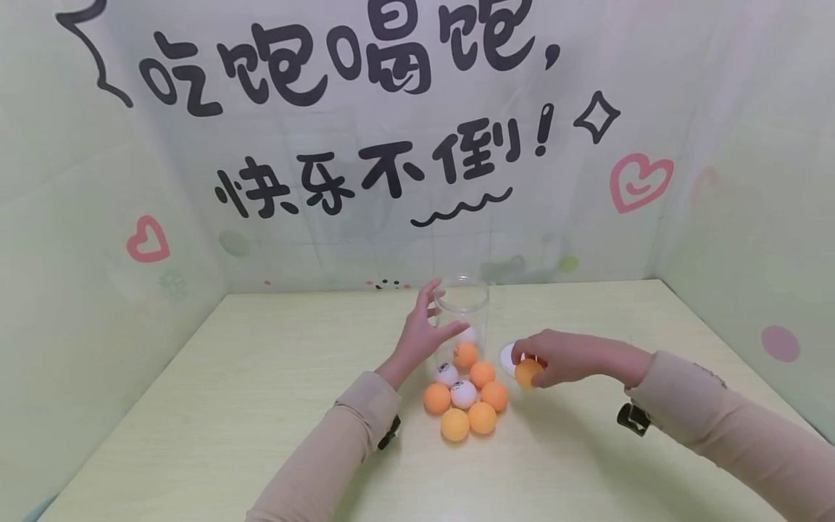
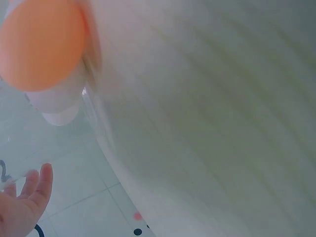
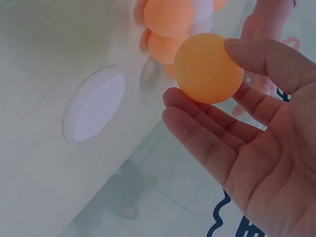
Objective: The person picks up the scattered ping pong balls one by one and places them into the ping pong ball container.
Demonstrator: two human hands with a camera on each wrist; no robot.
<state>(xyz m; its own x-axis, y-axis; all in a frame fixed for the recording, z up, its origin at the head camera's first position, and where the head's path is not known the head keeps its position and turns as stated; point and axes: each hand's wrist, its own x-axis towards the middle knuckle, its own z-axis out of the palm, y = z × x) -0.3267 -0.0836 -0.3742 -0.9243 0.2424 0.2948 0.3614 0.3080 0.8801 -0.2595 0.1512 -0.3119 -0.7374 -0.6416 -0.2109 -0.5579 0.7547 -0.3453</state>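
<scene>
Pinched in the right hand (image 1: 557,355): an orange ball (image 3: 208,69), beside a white lid (image 3: 98,108). Curved round a clear jar (image 1: 481,313), near the table's back edge: the left hand (image 1: 420,333). In front: clustered balls (image 1: 464,394), print seemingly too small to read. Outward: broad tabletop (image 1: 261,362) leftward; backdrop (image 1: 365,254) lettered "吃饱喝饱,快乐不倒!"

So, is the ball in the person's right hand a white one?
No, the right wrist view shows the right hand pinching an orange ball between thumb and fingers.
</scene>
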